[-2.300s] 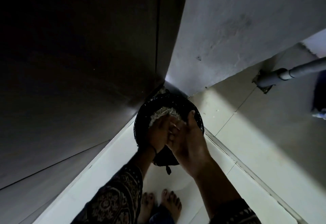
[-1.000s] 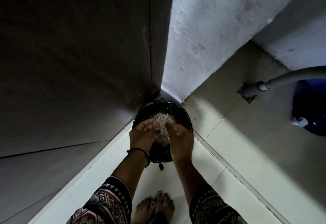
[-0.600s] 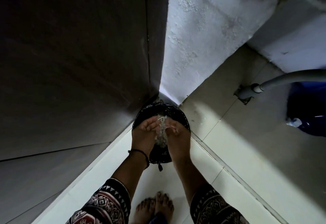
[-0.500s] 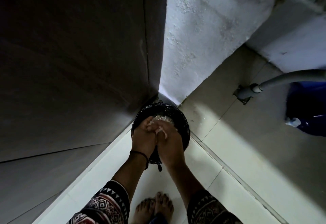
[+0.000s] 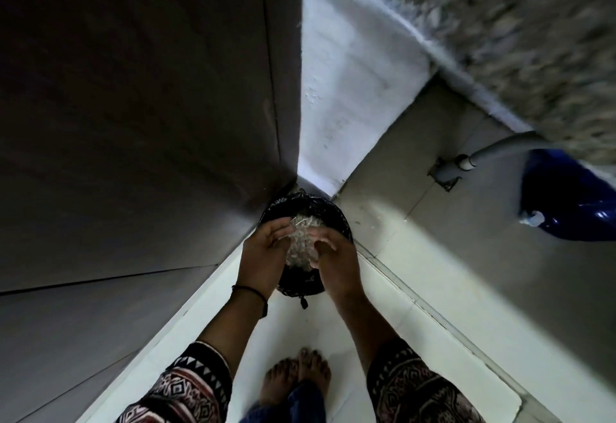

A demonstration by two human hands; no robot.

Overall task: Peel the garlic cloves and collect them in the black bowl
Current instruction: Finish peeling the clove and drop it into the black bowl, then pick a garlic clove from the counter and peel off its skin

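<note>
A grey pipe point(image 5: 493, 152) meets the floor point(image 5: 416, 276). Just right of the pipe sits a shiny blue thing point(image 5: 566, 202). Above the pipe is a blurry speckled top point(image 5: 516, 29). Left of it stands a rough white wall point(image 5: 346, 96), then a big dark wall point(image 5: 133, 106). Below the pipe, the tiles are pale and bright.

Peels point(image 5: 301, 239) in bin point(image 5: 337, 216), bin in corner point(image 5: 297, 177)

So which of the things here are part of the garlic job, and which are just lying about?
Part of the job:
left hand
right hand
pale papery scraps
black bag-lined container

Lying about:
grey pipe
blue container
</note>
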